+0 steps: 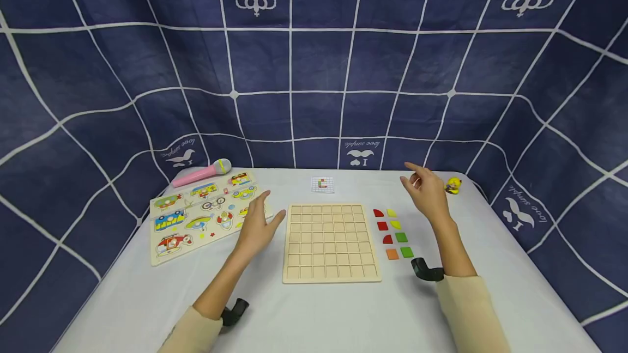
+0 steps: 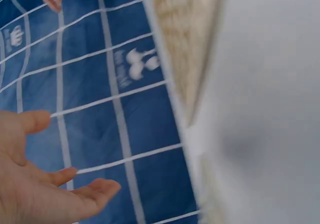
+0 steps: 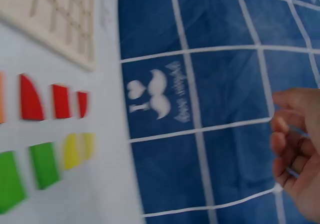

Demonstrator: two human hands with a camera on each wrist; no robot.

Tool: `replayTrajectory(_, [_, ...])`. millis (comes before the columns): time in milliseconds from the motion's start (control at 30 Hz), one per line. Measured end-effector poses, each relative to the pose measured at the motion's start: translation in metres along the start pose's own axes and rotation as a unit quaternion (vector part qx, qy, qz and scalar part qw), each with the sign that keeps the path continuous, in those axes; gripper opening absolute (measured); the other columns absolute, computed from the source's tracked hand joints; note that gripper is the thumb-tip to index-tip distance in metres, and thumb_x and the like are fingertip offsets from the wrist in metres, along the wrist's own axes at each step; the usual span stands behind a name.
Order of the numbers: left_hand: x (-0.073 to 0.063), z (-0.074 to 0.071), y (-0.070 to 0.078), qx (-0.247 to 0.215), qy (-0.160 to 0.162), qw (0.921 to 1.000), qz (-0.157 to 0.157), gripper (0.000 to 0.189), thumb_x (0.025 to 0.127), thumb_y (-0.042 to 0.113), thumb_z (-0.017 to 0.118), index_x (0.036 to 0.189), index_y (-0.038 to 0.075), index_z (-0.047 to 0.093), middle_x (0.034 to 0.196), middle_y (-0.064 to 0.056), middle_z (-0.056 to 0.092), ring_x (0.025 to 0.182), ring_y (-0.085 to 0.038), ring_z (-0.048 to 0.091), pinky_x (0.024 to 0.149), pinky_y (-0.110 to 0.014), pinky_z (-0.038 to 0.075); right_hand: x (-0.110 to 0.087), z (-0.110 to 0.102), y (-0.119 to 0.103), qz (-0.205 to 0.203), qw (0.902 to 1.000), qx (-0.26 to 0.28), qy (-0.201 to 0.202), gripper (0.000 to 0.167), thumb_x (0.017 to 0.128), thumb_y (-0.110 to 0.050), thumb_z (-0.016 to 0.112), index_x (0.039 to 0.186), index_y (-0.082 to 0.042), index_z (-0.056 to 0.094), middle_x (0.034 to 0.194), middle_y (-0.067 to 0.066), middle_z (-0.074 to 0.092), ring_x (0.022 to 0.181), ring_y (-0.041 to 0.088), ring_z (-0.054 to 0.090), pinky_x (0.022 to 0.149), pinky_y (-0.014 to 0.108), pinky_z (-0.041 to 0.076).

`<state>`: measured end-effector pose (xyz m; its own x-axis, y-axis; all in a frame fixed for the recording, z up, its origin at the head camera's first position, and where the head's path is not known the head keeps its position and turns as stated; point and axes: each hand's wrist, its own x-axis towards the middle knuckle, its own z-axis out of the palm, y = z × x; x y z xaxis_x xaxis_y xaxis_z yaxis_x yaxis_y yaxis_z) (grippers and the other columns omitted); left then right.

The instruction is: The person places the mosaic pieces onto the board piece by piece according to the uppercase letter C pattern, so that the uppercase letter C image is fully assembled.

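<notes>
On a white-covered table [image 1: 333, 320], navy white-lined cloth [image 1: 319, 61] behind, grid board [image 1: 331, 243] central, coloured tiles [image 1: 382, 226] just right of it, left hand [image 1: 257, 229] empty, fingers apart, right hand [image 1: 428, 194] empty, loosely curled, pink microphone [image 1: 198, 175] in head view only.

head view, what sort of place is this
Likely an indoor play area: a wooden grid board and a picture puzzle lie on a white table, with navy checked cloth hanging behind it. The room beyond is hidden.
</notes>
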<state>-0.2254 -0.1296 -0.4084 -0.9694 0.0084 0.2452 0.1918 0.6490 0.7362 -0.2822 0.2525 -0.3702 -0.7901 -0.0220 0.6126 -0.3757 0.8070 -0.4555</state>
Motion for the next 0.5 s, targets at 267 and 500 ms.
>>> replayTrajectory(267, [-0.013, 0.036, -0.03, -0.04, -0.041, 0.9979, -0.031, 0.07, 0.089, 0.031, 0.061, 0.142, 0.002, 0.027, 0.139, -0.024, 0.033, 0.126, -0.041, 0.034, 0.1, -0.055, 0.031, -0.02, 0.031, 0.042, 0.071, 0.9925, 0.092, -0.04, 0.036, 0.085, -0.02, 0.067, 0.117, -0.005, 0.063, 0.058, 0.001, 0.045, 0.049, 0.013, 0.036, 0.043, 0.025, 0.029])
replayTrajectory(500, [-0.014, 0.044, -0.05, -0.017, -0.126, 0.9919, 0.003, 0.087, 0.082, 0.037, 0.068, 0.147, 0.007, 0.019, 0.146, -0.024, 0.023, 0.133, -0.042, 0.022, 0.105, -0.056, 0.021, -0.038, 0.052, 0.071, 0.138, 0.9799, 0.111, -0.092, 0.036, 0.083, -0.023, 0.07, 0.114, -0.006, 0.065, 0.048, -0.003, 0.033, 0.042, 0.011, 0.027, 0.038, 0.024, 0.022])
